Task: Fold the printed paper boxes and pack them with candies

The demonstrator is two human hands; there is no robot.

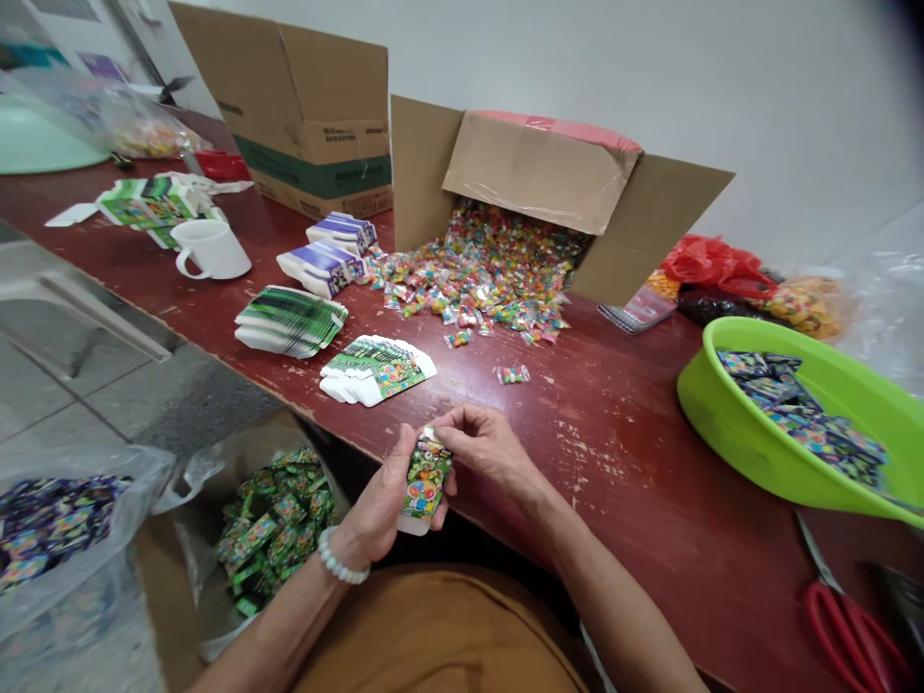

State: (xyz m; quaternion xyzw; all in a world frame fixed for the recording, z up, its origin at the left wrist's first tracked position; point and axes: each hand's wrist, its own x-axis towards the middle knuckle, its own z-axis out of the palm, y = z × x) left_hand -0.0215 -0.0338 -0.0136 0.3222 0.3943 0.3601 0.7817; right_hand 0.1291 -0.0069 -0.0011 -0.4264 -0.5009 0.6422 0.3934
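Observation:
My left hand (390, 496), with a beaded bracelet at the wrist, is wrapped round a small green printed candy box (425, 474) just over the table's front edge. At the top end of that box, the fingers of my right hand (482, 445) pinch a white flap. A fanned stack of flat green cartons (375, 371) lies on the table beyond my left hand, with a second green stack (289, 320) behind it. One wrapped candy (512, 374) lies apart from a large heap of wrapped candies (476, 274) spilling out of a cardboard box (549, 173) on its side.
A lime green basin (722, 423) with dark packets stands at the right, near red-handled scissors (844, 616). A white mug (212, 250), purple cartons (324, 265) and a tall cardboard box (310, 106) are at the left. Below, a lined box holds green candy boxes (278, 529).

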